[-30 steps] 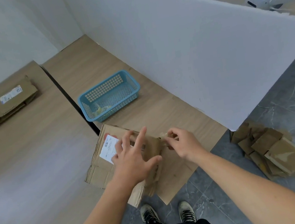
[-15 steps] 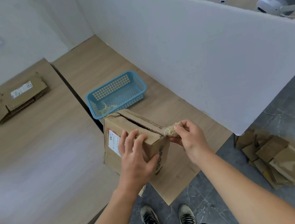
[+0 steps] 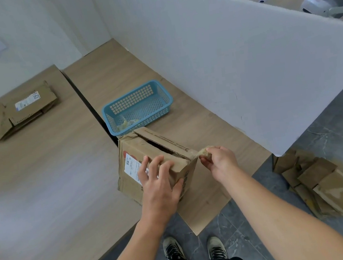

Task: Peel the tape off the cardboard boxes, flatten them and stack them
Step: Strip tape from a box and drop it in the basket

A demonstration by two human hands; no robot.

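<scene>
A brown cardboard box with a white shipping label stands on the wooden table near its front edge, its top flaps partly apart. My left hand presses on the box's near top corner, fingers spread over it. My right hand pinches a crumpled strip of tape that still runs to the box's right top corner. A stack of flattened boxes lies at the far left of the table.
A blue plastic basket with bits of peeled tape stands just behind the box. A white partition wall runs along the right. Several cardboard boxes are piled on the grey floor at right. A white headset lies beyond the partition.
The box went from lying flat to standing up under my left hand. My right hand has drawn the tape away to the right of the box's corner.
</scene>
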